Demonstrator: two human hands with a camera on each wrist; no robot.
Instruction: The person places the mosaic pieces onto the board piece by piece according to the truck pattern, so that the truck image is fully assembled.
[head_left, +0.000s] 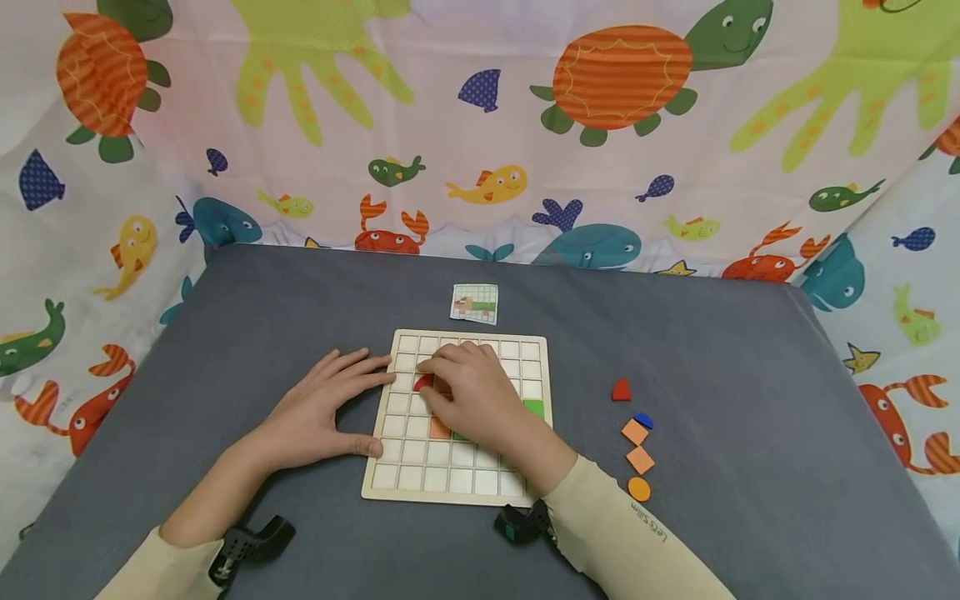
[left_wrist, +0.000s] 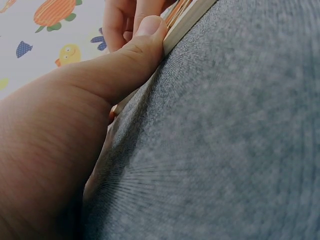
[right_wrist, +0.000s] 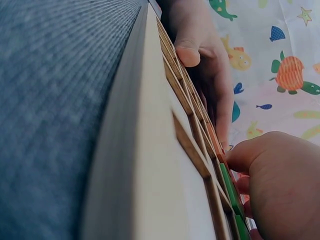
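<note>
A wooden grid board (head_left: 412,479) with white cells lies on the grey cloth. My left hand (head_left: 322,412) rests at its left edge, fingers spread and straight; in the left wrist view the thumb (left_wrist: 135,52) touches the board's side. Over the middle of the board, my right hand (head_left: 480,396) pinches a small red piece (head_left: 423,382) between thumb and fingertips, low over the cells. Partly hidden by this hand are an orange square (head_left: 439,428) and a green piece (head_left: 459,437) in the grid. Another green square (head_left: 534,408) sits near the right edge.
Behind the board lies a small picture card (head_left: 474,303) with a grid pattern. To the right are a red piece (head_left: 621,390), a blue half-round piece (head_left: 643,420), two orange squares (head_left: 641,460) and an orange disc (head_left: 639,489). A printed sea-animal curtain (head_left: 495,217) surrounds the table.
</note>
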